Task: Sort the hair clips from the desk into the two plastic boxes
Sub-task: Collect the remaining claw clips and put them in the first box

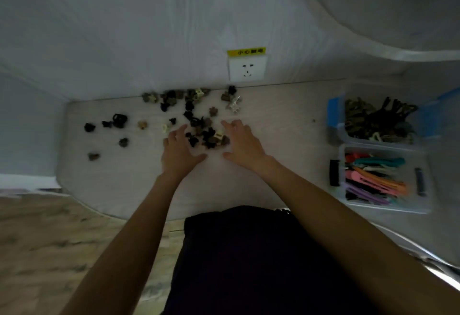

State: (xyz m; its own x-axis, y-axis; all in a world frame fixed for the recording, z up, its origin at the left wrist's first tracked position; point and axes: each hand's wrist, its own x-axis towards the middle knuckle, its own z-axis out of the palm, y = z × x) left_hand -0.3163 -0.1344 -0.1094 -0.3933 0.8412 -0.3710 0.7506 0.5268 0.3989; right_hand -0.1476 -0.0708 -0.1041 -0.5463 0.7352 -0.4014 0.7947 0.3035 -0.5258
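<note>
A dark lap [239,260] is sitting closest to the camera, and two bare arms are reaching out over it toward the desk [124,185]. The left hand [178,151] is lying flat with its fingers spread out straight and its thumb sticking out to the side. The right hand [242,144] is doing the same thing, palm down, fingers straight. Neither hand is holding anything. The two hands are sitting on either side of a little heap of small clips [207,135], like two walls around it, and the fingers are touching the edges of the heap.

More small clips are lying scattered on the desk, some by the wall near the socket [247,68] and some far off to the left [119,120].

Two see-through boxes are sitting at the right side of the desk. The far box [336,115] is holding dark small clips. The near box [341,165] is holding long bright clips [373,180] in pink, orange, purple and teal.
</note>
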